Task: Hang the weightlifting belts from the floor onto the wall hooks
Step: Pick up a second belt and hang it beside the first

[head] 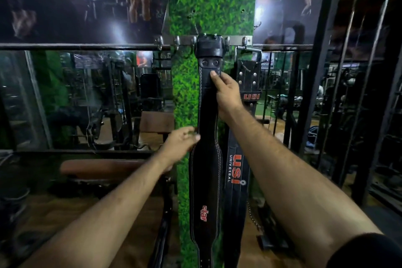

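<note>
A black leather belt [205,180] with white stitching and a red "star" logo hangs by its buckle from the metal hook rail [235,39] on the grass-covered pillar. My right hand [227,93] grips the belt's narrow upper strap just under the two rivets. My left hand [181,143] touches the belt's left edge at mid-height, fingers loosely bent. A second black belt [237,169] marked "USI UNIVERSAL" hangs just to the right, partly behind my right forearm.
Free hooks [176,42] stand on the rail to the left. A padded bench [102,167] sits at lower left before a mirror wall [87,98]. A black machine frame [339,72] rises at the right. A chain [253,217] dangles near the floor.
</note>
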The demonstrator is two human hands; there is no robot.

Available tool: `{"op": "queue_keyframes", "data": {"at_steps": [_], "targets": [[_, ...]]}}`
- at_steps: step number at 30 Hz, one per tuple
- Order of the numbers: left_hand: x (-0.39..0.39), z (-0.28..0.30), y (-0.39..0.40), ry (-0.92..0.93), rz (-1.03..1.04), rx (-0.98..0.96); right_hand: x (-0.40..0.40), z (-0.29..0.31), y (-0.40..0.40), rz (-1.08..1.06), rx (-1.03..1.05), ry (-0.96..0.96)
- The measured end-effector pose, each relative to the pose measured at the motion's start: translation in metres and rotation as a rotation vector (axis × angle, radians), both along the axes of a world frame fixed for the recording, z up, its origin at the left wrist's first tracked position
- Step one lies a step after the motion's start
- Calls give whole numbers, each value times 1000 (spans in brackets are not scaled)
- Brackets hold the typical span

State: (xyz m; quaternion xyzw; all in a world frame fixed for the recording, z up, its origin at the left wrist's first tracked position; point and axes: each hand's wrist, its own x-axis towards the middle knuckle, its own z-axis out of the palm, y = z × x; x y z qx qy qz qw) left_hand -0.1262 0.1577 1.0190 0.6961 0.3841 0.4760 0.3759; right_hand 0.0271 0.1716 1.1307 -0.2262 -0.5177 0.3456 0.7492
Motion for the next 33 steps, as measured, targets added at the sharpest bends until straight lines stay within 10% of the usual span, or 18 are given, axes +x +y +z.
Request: {"op": "queue_keyframes", "data": {"at_steps": [5,12,24,29,33], "targets": [[32,101,-2,-408,-33,162,-22,-4,-8,-29,48,-154],[17,94,18,-518,28,192,-36,-120,1,-325,-13,-476],[-29,55,41,-699,-3,1,-26,-169,-22,30,-525,-1064],[-35,76,30,-659,-49,18,-65,-102,-25,76,-168,-481],[-41,82,43,-745,-84,-30,-72,-153,-9,13,-161,-495]]}}
